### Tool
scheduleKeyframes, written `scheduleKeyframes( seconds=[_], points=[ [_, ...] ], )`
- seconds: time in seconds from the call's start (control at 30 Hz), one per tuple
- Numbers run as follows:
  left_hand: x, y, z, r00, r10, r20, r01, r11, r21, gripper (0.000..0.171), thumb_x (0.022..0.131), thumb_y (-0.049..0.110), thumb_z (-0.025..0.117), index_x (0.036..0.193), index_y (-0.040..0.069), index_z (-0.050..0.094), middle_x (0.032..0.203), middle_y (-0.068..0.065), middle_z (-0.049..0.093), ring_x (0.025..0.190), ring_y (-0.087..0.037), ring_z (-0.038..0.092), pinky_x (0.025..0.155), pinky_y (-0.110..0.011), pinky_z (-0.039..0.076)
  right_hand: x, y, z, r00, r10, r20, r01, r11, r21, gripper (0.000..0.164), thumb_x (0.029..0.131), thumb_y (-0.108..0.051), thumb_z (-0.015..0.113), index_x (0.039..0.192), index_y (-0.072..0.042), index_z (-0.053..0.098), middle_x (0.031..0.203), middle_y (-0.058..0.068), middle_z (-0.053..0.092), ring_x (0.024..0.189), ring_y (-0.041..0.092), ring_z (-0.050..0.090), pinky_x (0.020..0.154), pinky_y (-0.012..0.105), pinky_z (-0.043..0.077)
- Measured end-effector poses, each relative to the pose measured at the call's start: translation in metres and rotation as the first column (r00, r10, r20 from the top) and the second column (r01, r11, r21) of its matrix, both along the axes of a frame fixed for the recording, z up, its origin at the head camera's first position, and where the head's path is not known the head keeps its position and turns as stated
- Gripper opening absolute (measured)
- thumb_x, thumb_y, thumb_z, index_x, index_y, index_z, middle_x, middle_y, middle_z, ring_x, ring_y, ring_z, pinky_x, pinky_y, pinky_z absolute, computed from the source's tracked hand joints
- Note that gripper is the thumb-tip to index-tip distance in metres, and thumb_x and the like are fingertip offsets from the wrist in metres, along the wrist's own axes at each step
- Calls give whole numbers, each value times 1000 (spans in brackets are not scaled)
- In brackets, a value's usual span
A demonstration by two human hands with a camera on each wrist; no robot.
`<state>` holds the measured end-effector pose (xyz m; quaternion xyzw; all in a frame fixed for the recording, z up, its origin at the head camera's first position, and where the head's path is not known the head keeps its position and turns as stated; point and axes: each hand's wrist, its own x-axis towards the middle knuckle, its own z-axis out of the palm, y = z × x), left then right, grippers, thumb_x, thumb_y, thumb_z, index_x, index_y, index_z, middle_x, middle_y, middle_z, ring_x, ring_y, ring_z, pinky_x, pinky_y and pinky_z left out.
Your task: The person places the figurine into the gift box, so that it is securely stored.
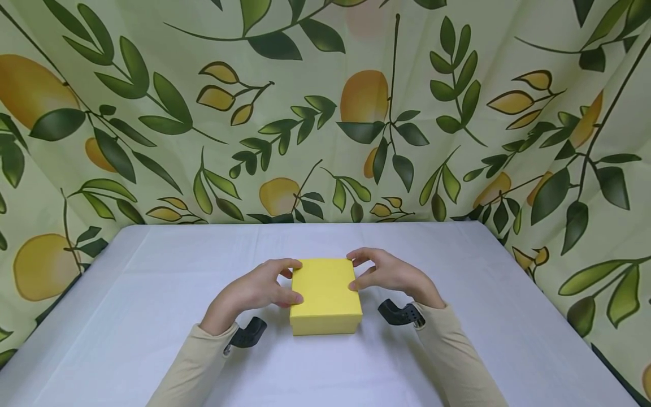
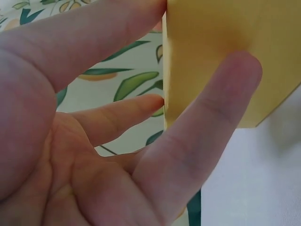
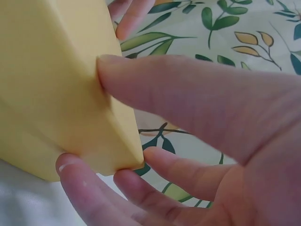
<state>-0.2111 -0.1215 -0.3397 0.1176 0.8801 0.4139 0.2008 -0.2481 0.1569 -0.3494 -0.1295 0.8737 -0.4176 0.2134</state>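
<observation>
A yellow cardboard box (image 1: pixel 325 287) with a fitted lid sits on the table, its front side facing me. The left hand (image 1: pixel 256 286) grips its left side, thumb at the lid's left edge and a finger near the far left corner. In the left wrist view one fingertip presses the box's wall (image 2: pixel 277 52). Opposite it, the right hand (image 1: pixel 395 275) grips the right side, with its thumb on the right edge and fingers by the far right corner. The right wrist view shows the thumb on the box (image 3: pixel 51 84) and fingertips along its lower edges. The box's inside is hidden.
A white cloth covers the table (image 1: pixel 168 271). Behind it and at both sides hangs a curtain (image 1: pixel 315 130) printed with leaves and fruit. Each wrist carries a black camera mount (image 1: pixel 247 332), near the tabletop.
</observation>
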Motion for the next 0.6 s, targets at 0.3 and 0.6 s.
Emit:
scheduleKeyframes(
  seconds=[0.3,0.6],
  points=[
    [0,1,0,1000,2,-13,-2,1000,-25,71,82,17,80,145,10,47,131,-17,55,75,-19,73,91,-41,49,-1,2,-3,1000,20,-3,-20,1000,2,69,81,-23,82,141,-10,51,135,13,53,100,18,71,101,50,47],
    [-7,-5,-7,992,9,-123,-13,999,-34,57,91,31,70,142,14,51,133,-14,56,104,-25,65,85,-40,53,-2,4,-5,999,18,-41,-18,1000,3,72,85,-30,78,146,-10,44,148,16,45,122,29,61,103,53,48]
  ],
)
